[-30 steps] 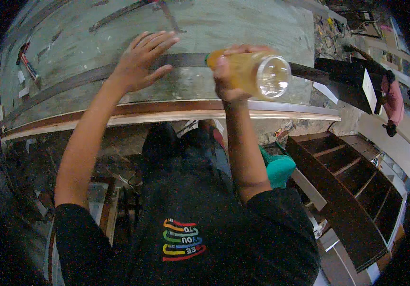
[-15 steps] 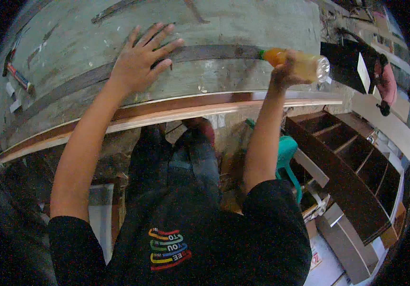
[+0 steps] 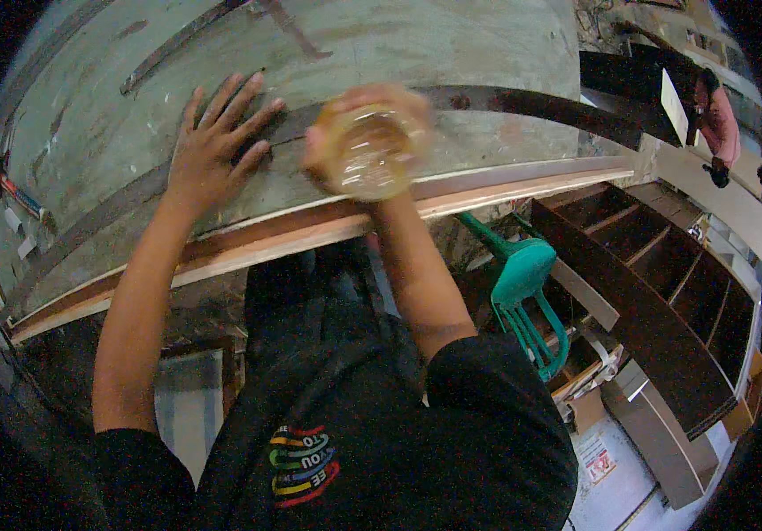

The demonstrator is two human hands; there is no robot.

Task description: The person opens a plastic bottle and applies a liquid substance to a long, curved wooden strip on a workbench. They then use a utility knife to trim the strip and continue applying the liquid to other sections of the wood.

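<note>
1. Bottle (image 3: 372, 157), clear, yellowish contents: over the worktop (image 3: 478, 49), just inside its near edge, held by the right hand. Nearer the left hand than half a second ago; round base now facing the viewer, where the side and green cap showed earlier. Blurred.
2. Left hand (image 3: 212, 150): palm down on the worktop, fingers spread, as before.
3. Right hand (image 3: 398, 96): wrapped around the bottle; blurred, some fingers hidden behind it.
4. Hammer (image 3: 24, 196): far left of worktop, small white pieces (image 3: 19, 232) beside it.
5. Worktop: greenish, scuffed and stained; one long dark strip (image 3: 531, 102) running lengthwise, passing under the left hand.
6. Edging (image 3: 310, 234): brown and pale wood, along the near side.
7. Chair (image 3: 527, 265): green, slatted, below the edging.
8. Shelf unit (image 3: 607, 279): dark brown, several compartments, right.
9. Co-worker (image 3: 723, 124): pink top, far right, beside a white panel (image 3: 674, 106).
10. Shirt (image 3: 381, 425): black; multicoloured looping stripes with pale lettering, upside down.
11. Label (image 3: 597, 460): red print on white, lower right; too small to read.
</note>
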